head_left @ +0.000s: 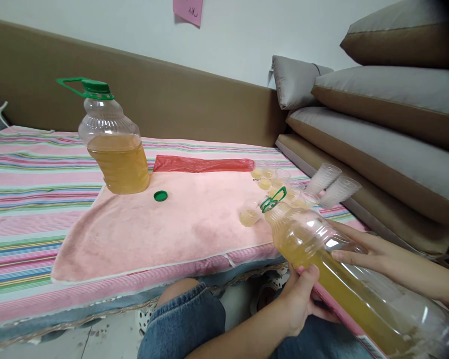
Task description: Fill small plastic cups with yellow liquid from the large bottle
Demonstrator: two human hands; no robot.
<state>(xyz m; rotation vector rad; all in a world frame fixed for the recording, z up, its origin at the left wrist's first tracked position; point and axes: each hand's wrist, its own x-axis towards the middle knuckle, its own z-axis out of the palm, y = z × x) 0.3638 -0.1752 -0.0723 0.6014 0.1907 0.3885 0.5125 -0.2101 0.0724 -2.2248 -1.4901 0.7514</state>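
A large clear plastic bottle (344, 279) of yellow liquid lies tilted across my lap, its uncapped neck with a green ring and handle pointing left over a small clear cup (249, 215). That cup has some yellow liquid in it. My left hand (299, 301) is closed around the bottle's near, lower side. On its upper far side rests my right hand (370, 252), fingers curved over the plastic and partly hidden behind it. A green cap (160, 196) lies on the pink towel (194, 214). Whether liquid is flowing from the mouth I cannot tell.
A second bottle (121, 159) with a green cap stands upright at left. Several cups (265, 183) with yellow liquid stand beyond the tilted neck. Two cup stacks (338, 191) lean near piled cushions (377, 132). A folded red plastic bag (204, 164) lies along the towel's back edge.
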